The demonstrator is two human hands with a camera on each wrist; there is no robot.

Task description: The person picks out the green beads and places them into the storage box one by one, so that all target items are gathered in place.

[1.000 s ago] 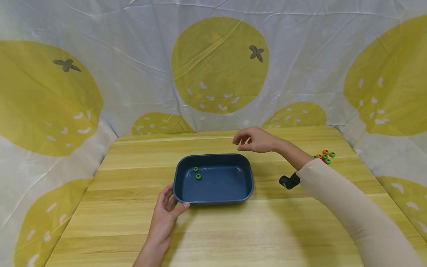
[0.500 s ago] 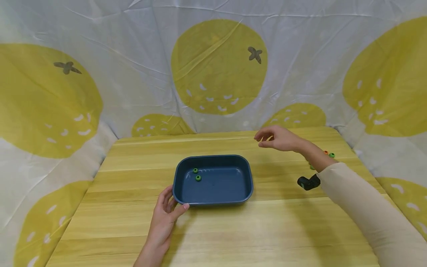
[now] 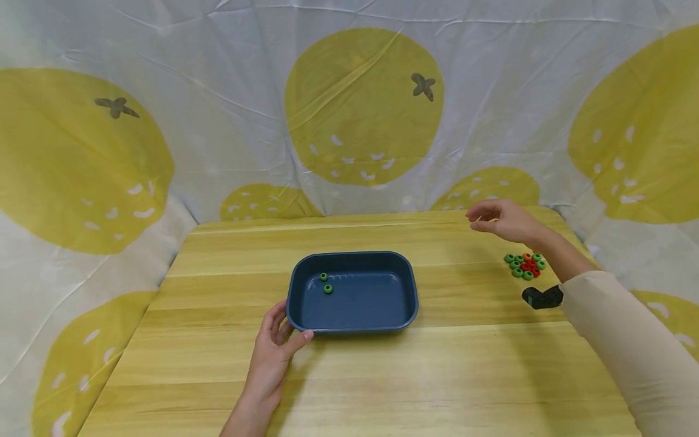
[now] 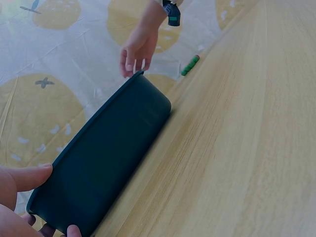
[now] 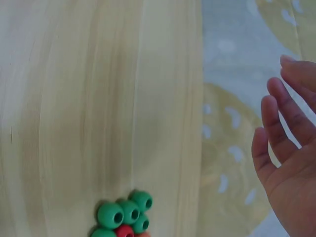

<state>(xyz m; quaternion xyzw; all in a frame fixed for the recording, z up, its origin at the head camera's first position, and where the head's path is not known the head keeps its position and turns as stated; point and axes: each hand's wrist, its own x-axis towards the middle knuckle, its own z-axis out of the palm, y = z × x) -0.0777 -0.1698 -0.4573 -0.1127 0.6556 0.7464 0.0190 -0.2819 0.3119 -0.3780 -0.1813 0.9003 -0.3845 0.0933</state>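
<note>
A dark blue rectangular tub (image 3: 352, 306) stands on the wooden table, with two green beads (image 3: 328, 289) on its floor toward the left. My left hand (image 3: 269, 358) grips the tub's near left corner, thumb on the rim and fingers around the outside, as the left wrist view also shows. Above the table's right side hangs my right hand (image 3: 508, 221), its fingers relaxed and nothing between them. Below it and slightly right lies a cluster of green, red and orange beads (image 3: 516, 264). The right wrist view shows loosely bent fingers (image 5: 279, 123) apart from the green beads (image 5: 110, 215).
A black wrist-worn device (image 3: 542, 298) sticks out from the right sleeve (image 3: 622, 346), low beside the bead cluster. A white cloth with yellow fruit prints (image 3: 363, 109) hangs along the table's back edge. The wooden tabletop (image 3: 415, 382) spans the front.
My right hand has moved right, from above the tub's far right corner to over the bead cluster's far left side, uncovering the beads. The left hand and tub have stayed in place.
</note>
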